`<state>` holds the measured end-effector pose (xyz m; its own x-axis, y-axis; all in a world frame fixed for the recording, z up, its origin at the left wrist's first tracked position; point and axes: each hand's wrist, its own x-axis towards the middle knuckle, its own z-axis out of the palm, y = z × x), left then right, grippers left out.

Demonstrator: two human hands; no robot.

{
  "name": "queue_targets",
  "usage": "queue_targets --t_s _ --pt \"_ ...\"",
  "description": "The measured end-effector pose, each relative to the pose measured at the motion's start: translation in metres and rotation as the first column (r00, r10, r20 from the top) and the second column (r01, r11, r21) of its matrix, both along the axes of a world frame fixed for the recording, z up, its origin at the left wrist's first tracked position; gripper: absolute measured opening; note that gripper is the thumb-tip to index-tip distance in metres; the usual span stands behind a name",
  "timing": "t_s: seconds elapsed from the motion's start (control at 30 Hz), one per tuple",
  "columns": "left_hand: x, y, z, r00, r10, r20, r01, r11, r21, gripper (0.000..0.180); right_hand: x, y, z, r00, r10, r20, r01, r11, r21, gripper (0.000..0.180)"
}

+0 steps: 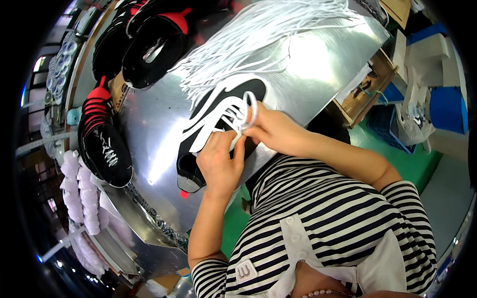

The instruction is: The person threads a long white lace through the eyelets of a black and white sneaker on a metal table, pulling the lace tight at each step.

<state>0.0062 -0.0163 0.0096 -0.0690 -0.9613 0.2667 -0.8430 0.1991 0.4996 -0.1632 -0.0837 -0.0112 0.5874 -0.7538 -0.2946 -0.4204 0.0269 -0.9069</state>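
left hand, right hand together, pinching lace on black-white shoe; loose laces heaped beyond, black-red shoe leftward.

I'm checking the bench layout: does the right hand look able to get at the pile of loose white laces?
Probably yes. The loose white laces lie uncovered just beyond the shoe, though the right hand seems to be pinching that shoe's lace and would need to release it.

A square patch on the striped shirt bears a letter-like mark.
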Motion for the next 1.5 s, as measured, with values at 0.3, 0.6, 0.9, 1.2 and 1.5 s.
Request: queue_targets --t_s 0.3,0.6,0.9,1.2,1.5 --pt "0.006 0.007 0.003 0.973 -0.049 0.226 0.098 0.973 -0.21 0.013 -0.008 -0.019 0.041 0.965 0.243 0.104 -0.105 0.714 -0.693 0.026" --pt "0.01 0.015 -0.003 0.955 -0.007 0.297 0.099 0.95 -0.295 0.018 0.027 -0.036 0.038 0.891 0.343 -0.297 -0.443 0.797 -0.41 0.015" --pt "0.009 0.01 0.004 0.97 -0.097 0.221 0.149 0.961 -0.234 0.021 0.012 -0.101 0.075 0.896 0.036 0.443 0.128 0.933 -0.335 0.016" --pt "0.003 0.012 0.015 0.972 -0.113 0.206 0.142 0.981 -0.132 0.029 -0.04 -0.086 0.091 0.715 -0.222 0.664 0.365 0.927 -0.083 0.016" --pt "0.021 0.01 0.03 0.914 0.36 -0.184 -0.233 0.841 0.488 0.063 -0.024 -0.048 0.05 0.675 0.269 0.687 -0.583 0.766 0.272 0.015"
